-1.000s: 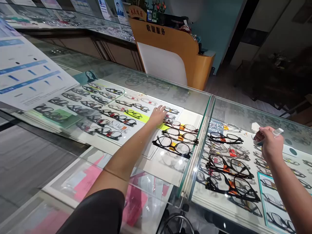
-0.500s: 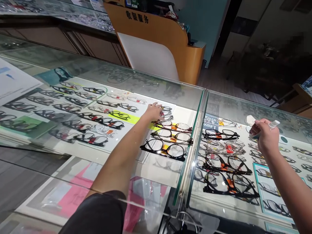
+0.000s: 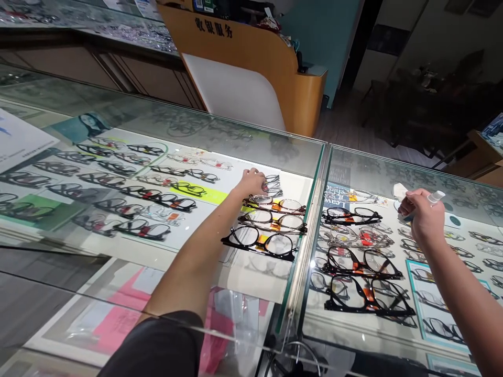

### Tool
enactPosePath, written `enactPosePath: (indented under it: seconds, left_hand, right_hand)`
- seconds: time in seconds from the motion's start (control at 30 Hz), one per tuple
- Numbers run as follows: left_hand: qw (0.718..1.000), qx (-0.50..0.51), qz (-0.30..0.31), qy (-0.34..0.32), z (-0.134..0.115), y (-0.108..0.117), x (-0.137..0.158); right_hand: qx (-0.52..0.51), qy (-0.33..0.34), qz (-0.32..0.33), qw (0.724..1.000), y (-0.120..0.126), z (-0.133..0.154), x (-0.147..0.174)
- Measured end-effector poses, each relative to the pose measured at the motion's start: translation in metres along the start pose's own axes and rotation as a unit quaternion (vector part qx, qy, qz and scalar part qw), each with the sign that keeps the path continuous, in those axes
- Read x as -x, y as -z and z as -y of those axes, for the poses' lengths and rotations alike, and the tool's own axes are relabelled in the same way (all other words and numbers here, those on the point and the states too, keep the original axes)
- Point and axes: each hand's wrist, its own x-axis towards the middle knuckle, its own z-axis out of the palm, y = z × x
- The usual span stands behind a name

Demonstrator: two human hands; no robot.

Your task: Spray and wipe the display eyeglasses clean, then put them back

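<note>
My left hand (image 3: 253,182) reaches onto the glass counter top, fingers curled at the left end of a pair of thin-framed eyeglasses (image 3: 273,185); the fingertips are partly hidden. Toward me, three more pairs lie in a column: reddish-brown eyeglasses (image 3: 290,206), dark thin eyeglasses (image 3: 288,226) and black eyeglasses (image 3: 255,241), with orange tags at their bridges. My right hand (image 3: 426,217) is closed above the right-hand counter, around a small bottle with a clear spray cap (image 3: 436,197). A white cloth or tissue (image 3: 400,191) sticks out at its fingertips.
Black eyeglasses (image 3: 369,298) and several other pairs lie on the right counter. A metal-edged seam (image 3: 310,220) divides the two glass cases. Many frames show beneath the glass. A white sheet (image 3: 23,139) is at far left; a wooden cashier desk (image 3: 251,42) stands beyond.
The view has shifted slightly, so most things sit a little further left. My left hand stays at the thin-framed eyeglasses, and my right hand still grips the bottle.
</note>
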Motion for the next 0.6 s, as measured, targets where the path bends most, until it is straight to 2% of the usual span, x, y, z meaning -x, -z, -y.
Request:
enactPosePath:
  seconds: [0.33, 0.6]
  left_hand:
    - [0.999, 0.019, -0.007, 0.028, -0.023, 0.002, 0.005]
    - [0.997, 0.022, -0.028, 0.063, -0.028, 0.005, 0.023]
  right_hand:
    - [0.003, -0.002, 0.008, 1.0, 0.001, -0.006, -0.003]
    - [-0.009, -0.004, 0.03, 0.999, -0.001, -0.013, -0.008]
